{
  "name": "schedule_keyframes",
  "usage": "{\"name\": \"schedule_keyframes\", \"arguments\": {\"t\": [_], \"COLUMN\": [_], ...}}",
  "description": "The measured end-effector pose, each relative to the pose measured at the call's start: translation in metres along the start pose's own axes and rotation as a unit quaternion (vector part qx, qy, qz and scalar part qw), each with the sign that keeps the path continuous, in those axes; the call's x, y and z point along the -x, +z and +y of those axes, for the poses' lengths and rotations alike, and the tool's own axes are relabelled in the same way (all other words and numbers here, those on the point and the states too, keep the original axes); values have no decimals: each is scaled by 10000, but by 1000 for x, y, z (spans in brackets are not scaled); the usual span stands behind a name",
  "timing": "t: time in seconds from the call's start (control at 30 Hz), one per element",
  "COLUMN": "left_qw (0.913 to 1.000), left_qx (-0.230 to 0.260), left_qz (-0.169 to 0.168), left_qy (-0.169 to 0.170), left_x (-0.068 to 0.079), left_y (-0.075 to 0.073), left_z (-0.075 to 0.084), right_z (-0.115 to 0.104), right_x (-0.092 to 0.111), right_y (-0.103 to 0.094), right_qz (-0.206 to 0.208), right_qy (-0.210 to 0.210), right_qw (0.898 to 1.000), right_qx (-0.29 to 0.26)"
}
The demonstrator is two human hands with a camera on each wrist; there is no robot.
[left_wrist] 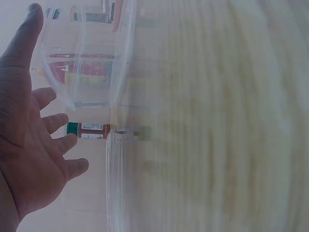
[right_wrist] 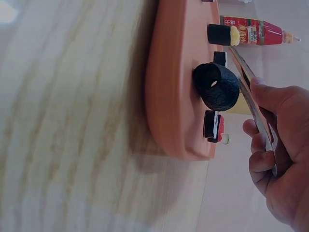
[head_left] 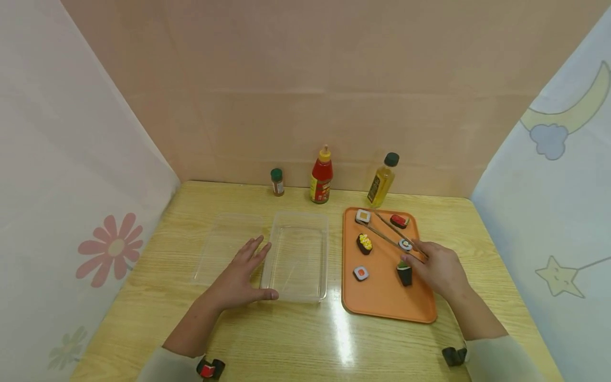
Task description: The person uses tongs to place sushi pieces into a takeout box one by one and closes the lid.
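My right hand [head_left: 441,268] grips a pair of wooden chopsticks [head_left: 383,233] over the orange tray [head_left: 377,305]. Their tips are spread on either side of a square sushi roll with a yellow centre [head_left: 363,216] at the tray's far left corner. Below that hand lies a dark cone-shaped hand roll [head_left: 404,275], seen as a black tube [right_wrist: 217,87] in the right wrist view. Fingers spread, my left hand [head_left: 241,278] hovers at the left side of a clear plastic container [head_left: 298,297], with its thumb over the near left corner.
Also on the tray are a corn-topped sushi [head_left: 364,244], a red-topped sushi [head_left: 399,220] and small rolls [head_left: 360,273]. Left of the container lies a clear lid [head_left: 229,228]. A spice jar [head_left: 277,182], a red sauce bottle [head_left: 321,178] and an oil bottle [head_left: 383,180] stand behind.
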State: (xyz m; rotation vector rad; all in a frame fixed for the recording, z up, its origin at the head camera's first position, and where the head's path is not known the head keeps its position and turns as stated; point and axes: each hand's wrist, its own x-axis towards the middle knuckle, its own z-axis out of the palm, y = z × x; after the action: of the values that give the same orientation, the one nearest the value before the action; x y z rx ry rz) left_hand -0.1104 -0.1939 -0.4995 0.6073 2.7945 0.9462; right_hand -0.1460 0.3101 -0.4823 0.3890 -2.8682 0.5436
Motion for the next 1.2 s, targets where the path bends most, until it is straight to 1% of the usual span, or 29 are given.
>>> {"name": "schedule_keyframes", "arguments": {"t": [0.2,0.43,0.73,1.2], "left_qw": [10000,10000,10000,9999], "left_qx": [-32,42,13,98], "left_qz": [-9,17,33,18], "left_qy": [19,34,38,17], "left_x": [-1,-1,-1,-1], "left_y": [0,2,5,1], "left_z": [0,-2,-7,-1], "right_z": [4,6,8,8], "right_x": [-6,-9,-13,-16], "right_y": [4,7,9,9], "right_qz": [-138,-285,-304,-401], "right_qy": [68,180,158,260], "right_qw": [9998,9992,9990,9985], "right_qx": [111,205,282,255]}}
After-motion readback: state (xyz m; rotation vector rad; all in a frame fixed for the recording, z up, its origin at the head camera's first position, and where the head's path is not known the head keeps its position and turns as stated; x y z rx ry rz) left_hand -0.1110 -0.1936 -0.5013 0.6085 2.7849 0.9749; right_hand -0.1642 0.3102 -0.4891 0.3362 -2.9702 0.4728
